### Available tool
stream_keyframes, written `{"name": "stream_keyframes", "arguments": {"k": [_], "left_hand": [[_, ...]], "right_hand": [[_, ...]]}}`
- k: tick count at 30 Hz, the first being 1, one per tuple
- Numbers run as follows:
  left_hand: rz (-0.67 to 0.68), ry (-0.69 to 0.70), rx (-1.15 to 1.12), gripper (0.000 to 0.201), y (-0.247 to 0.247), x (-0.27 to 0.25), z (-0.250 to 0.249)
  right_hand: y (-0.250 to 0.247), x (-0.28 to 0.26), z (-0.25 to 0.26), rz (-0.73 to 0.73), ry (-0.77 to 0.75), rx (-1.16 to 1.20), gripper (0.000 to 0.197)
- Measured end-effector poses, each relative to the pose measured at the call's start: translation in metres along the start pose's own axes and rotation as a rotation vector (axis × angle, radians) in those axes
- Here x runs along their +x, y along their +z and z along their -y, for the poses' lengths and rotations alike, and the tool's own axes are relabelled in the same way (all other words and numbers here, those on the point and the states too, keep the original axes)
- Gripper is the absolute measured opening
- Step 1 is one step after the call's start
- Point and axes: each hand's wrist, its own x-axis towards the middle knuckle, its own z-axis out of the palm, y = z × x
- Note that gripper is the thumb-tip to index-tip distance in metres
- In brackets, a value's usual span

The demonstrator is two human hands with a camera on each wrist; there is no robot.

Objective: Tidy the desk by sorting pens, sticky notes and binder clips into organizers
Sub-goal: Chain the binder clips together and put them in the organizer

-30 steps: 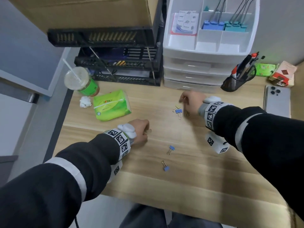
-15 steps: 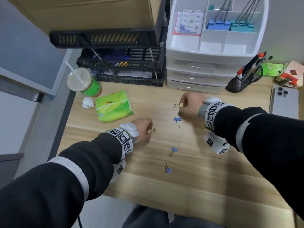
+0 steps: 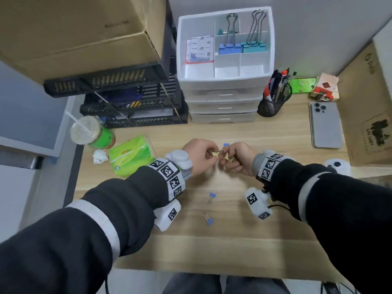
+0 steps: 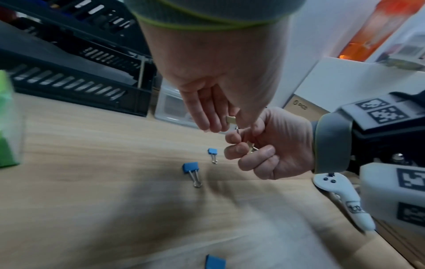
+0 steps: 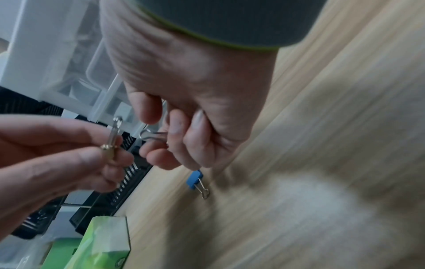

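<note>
My left hand (image 3: 212,154) pinches a small gold binder clip (image 3: 215,154) just above the middle of the desk. My right hand (image 3: 224,160) meets it, fingers curled round another gold binder clip (image 3: 228,159); its wire handle (image 5: 149,135) sticks out toward the left hand (image 5: 110,152). One blue binder clip (image 3: 226,145) lies just behind the hands. Two more blue binder clips (image 3: 212,196) (image 3: 209,220) lie nearer me. The white drawer organizer (image 3: 224,83) holds large clips and sticky notes in its top tray. Beside it stands a black mesh pen cup (image 3: 270,107).
A green tissue pack (image 3: 131,155), a crumpled paper (image 3: 99,156) and a cup with a straw (image 3: 89,132) sit at the left. Black stacked trays (image 3: 131,107) stand behind them. A phone (image 3: 325,124), a cardboard box (image 3: 369,115) and a white controller (image 3: 337,165) are on the right.
Both hands rose and came together over the desk's middle, each with a gold clip. The left hand moved right and away from me. The blue clips stayed put.
</note>
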Motion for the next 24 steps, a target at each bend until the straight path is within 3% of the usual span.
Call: {"name": "stream_keyframes", "arguments": {"k": [5, 7, 10, 13, 15, 18, 21, 24], "left_hand": [[0.047, 0.100, 0.051, 0.019, 0.005, 0.006, -0.022], [0.057, 0.117, 0.059, 0.020, 0.008, 0.008, -0.025], [0.094, 0.173, 0.069, 0.019, 0.010, 0.009, -0.032], [0.081, 0.200, 0.023, 0.023, 0.011, 0.008, -0.036], [0.025, 0.173, -0.056, 0.020, 0.011, 0.008, -0.035], [-0.028, 0.128, -0.071, 0.015, 0.008, 0.011, -0.027], [-0.003, -0.007, 0.063, 0.016, 0.006, 0.017, -0.002], [0.077, -0.153, 0.185, 0.017, 0.010, 0.017, 0.032]], "right_hand": [[-0.008, -0.012, -0.010, 0.059, -0.029, 0.173, 0.041], [-0.011, -0.018, -0.011, 0.059, -0.030, 0.212, 0.034], [-0.014, -0.023, -0.012, 0.020, 0.010, 0.189, 0.053], [-0.012, -0.021, -0.013, -0.017, 0.014, 0.160, 0.041], [-0.014, -0.018, -0.013, -0.018, 0.043, 0.184, 0.030], [-0.018, -0.014, -0.013, -0.032, 0.119, 0.236, 0.035], [-0.024, -0.013, -0.014, -0.042, 0.161, 0.296, 0.036], [-0.032, -0.005, -0.011, -0.122, 0.108, 0.306, 0.014]]}}
